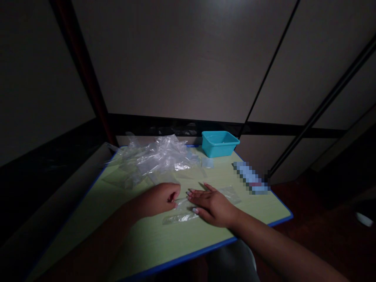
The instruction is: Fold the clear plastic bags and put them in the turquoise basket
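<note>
A green table carries a heap of clear plastic bags at its far left, with a teal tub beside it showing a bare floor. The pixelated strip is unreadable. Near the middle lies a clear bag. The left hand pinches its edge, and the right hand lies flat on it, fingers together.

Dim packing corner: bare wall panels, blue-edged desk, heap of clear plastic bags, teal tub.

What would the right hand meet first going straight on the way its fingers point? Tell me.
Most likely the left hand, curled just ahead of the right hand on the clear plastic bag; depth is uncertain.
</note>
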A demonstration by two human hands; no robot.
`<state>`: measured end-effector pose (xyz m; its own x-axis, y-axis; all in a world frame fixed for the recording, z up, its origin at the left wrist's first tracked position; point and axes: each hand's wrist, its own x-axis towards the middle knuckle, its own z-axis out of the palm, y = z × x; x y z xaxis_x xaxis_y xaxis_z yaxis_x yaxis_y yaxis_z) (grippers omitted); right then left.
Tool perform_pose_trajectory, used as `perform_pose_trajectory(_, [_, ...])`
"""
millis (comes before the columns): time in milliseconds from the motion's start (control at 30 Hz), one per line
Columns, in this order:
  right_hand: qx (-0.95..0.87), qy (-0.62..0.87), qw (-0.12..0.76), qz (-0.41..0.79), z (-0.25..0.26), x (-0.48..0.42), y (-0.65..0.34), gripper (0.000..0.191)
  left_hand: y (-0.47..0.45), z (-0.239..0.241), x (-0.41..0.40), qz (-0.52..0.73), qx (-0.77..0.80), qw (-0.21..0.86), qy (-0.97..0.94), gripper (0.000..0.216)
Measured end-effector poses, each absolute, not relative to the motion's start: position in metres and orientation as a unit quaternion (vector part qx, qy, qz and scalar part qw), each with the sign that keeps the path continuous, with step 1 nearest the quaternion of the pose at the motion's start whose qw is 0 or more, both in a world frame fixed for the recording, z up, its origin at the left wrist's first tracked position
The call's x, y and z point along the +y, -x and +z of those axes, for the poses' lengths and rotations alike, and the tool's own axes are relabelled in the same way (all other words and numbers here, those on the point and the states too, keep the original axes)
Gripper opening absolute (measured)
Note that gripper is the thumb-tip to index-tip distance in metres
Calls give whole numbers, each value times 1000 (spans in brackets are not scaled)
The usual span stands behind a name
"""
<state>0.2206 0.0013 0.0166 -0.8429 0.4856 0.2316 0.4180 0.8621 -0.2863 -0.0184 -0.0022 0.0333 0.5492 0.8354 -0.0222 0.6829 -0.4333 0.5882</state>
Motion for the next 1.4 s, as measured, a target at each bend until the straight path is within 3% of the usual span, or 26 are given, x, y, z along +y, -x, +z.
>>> perform_pose_trajectory(400, [-958,227,150,92,12,2,-221,41,20,40,-3,162,385,310,-854,10])
perform_pose_trajectory(667, [-960,221,147,88,14,2,-221,42,23,37,-3,137,383,297,-864,24])
perform_pose_trajectory(800, [-959,222,147,94,15,1,-222,42,24,41,-5,139,431,244,-858,19])
perform_pose_trajectory(1000, [-963,222,130,83,14,2,-222,43,11,47,-9,272,446,148,-840,11])
perform_pose_trajectory(1200, [-966,213,125,71,14,2,-222,42,-7,24,-14,207,532,12,-821,8])
perform_pose_trajectory(1400, [-969,207,115,70,12,4,-223,43,-7,7,-17,148,586,-36,-796,57])
